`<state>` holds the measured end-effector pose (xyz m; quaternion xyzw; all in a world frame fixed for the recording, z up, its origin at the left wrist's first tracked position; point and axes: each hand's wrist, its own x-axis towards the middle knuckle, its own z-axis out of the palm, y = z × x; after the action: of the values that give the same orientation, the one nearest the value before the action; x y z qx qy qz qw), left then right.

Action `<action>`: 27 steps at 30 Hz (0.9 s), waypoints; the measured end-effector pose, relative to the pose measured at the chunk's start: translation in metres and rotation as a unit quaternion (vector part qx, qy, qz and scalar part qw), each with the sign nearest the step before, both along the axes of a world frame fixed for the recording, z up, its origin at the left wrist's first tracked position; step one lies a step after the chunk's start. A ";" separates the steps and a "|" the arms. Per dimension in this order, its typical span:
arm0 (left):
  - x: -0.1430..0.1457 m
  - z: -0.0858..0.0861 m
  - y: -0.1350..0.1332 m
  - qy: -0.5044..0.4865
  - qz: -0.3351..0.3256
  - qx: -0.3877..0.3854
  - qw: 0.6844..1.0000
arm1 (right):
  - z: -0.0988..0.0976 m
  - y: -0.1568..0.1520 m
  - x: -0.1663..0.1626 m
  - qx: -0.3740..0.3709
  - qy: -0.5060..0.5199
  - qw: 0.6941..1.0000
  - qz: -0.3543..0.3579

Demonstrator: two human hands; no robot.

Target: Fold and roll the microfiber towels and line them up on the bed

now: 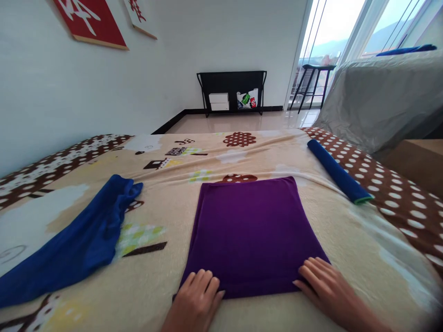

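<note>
A purple towel (252, 230), folded into a rough square, lies flat on the patterned blanket in front of me. My left hand (198, 295) is at its near left corner, fingers curled over the edge and thumb by the hem. At the near right corner, my right hand (323, 283) takes the cloth edge between bent fingers and thumb. The undersides of both hands are hidden. Off to the left sprawls a crumpled blue cloth (79, 235). A rolled blue towel (337, 170) with a green edge rests at the right.
The blanket (166, 295) has shallow wrinkles and a brown dotted border. Beyond it, a black rack (232, 80) holds a white box (219, 101) against the wall. A covered piece of furniture (384, 92) and a cardboard box (415, 161) stand at right, near a dark stool (316, 69).
</note>
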<state>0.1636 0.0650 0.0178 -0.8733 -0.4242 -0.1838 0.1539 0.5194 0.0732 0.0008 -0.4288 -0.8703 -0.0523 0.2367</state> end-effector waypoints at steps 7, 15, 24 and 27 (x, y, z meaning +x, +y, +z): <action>-0.055 -0.003 -0.006 -0.033 0.052 0.000 0.998 | -0.011 -0.001 0.058 0.011 -0.021 0.999 -0.043; -0.066 -0.010 -0.020 -0.110 0.093 0.009 0.990 | -0.008 -0.009 0.078 0.067 -0.018 0.997 -0.029; -0.074 -0.013 -0.023 -0.177 0.087 -0.034 0.980 | -0.007 -0.020 0.095 0.100 -0.052 0.994 -0.005; -0.071 -0.010 -0.024 -0.154 0.086 -0.017 0.984 | -0.010 -0.024 0.098 0.081 -0.064 0.995 -0.012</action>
<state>0.0928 0.0409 0.0073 -0.7970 -0.5196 -0.2954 0.0871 0.6177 0.0496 -0.0091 -0.4148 -0.8712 -0.1524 0.2139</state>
